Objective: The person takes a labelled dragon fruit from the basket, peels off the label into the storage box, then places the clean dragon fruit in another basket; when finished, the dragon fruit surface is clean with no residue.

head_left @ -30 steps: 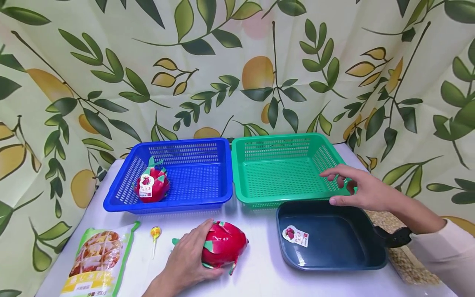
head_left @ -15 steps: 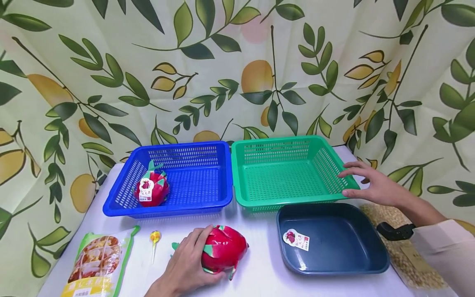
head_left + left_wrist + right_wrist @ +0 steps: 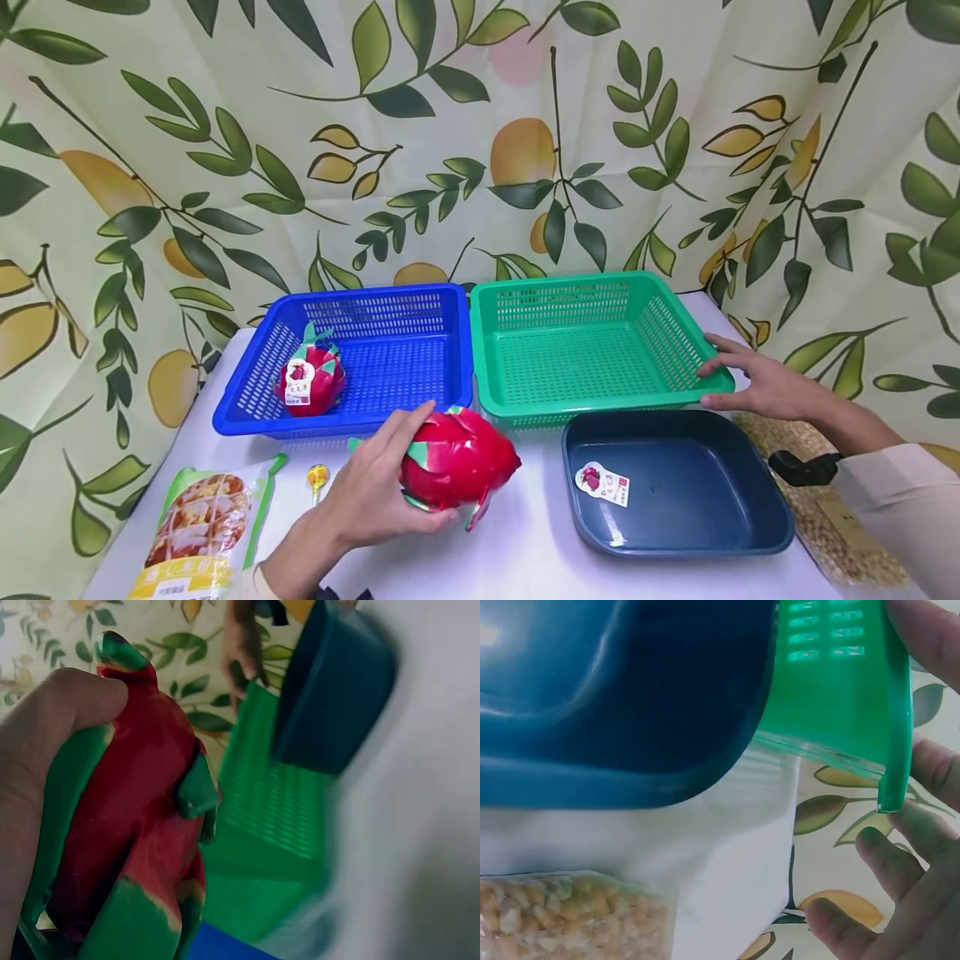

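Observation:
My left hand (image 3: pixel 382 483) grips a glossy red dragon fruit (image 3: pixel 461 458) with green scales, held above the white table in front of the baskets. Close up in the left wrist view, the thumb presses on the red skin of the dragon fruit (image 3: pixel 142 772). At the right end of the green basket (image 3: pixel 600 408), my right hand (image 3: pixel 765 383) has its fingertips at the rim. In the right wrist view these fingers (image 3: pixel 889 862) are spread and loosely bent beside the basket's corner. A second dragon fruit (image 3: pixel 318 387) with a white label sits in the blue basket (image 3: pixel 405 408).
A dark blue pan (image 3: pixel 675 483) with a fruit sticker and black handle (image 3: pixel 802 468) stands before the green basket. To its right lies a clear bag of kernels (image 3: pixel 847 533). A food packet (image 3: pixel 202 533) and a yellow lollipop (image 3: pixel 318 477) lie at left. Patterned cloth (image 3: pixel 450 125) hangs behind.
My left hand has raised the dragon fruit off the table, slightly up and to the right. My right hand has moved right, from over the green basket's front corner to its right rim.

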A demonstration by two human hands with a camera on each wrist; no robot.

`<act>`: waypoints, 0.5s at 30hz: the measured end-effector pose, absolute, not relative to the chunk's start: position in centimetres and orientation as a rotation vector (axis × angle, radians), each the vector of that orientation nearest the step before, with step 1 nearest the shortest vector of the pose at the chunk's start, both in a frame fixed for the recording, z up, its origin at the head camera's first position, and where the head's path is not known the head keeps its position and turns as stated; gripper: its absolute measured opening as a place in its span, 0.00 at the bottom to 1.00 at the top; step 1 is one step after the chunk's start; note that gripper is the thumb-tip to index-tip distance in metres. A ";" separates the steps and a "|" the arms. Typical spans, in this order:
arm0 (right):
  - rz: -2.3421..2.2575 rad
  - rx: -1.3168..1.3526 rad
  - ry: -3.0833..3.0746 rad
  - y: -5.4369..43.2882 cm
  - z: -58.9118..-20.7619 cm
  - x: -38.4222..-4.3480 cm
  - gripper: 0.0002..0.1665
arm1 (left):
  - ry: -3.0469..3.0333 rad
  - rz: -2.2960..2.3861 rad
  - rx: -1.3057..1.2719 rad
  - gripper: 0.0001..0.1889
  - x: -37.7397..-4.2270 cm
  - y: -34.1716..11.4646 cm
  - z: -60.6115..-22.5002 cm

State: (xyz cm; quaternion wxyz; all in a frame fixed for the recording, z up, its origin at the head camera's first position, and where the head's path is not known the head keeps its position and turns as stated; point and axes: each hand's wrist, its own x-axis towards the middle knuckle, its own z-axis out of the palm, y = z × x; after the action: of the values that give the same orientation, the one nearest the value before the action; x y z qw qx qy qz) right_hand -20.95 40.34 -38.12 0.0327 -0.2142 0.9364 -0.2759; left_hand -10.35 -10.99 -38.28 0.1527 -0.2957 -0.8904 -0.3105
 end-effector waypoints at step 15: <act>-0.965 -0.626 2.790 40.7 -38.6 -21.3 0.10 | -2.505 -1.059 -1.212 0.46 -18.7 -4.2 -31.7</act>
State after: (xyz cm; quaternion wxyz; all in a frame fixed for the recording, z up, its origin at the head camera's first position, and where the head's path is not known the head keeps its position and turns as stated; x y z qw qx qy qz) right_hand -21.30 40.72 -38.62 0.0618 -0.2071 0.9227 -0.3191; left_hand -18.66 -4.22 -31.70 0.0819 -0.4058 -0.8384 -0.3545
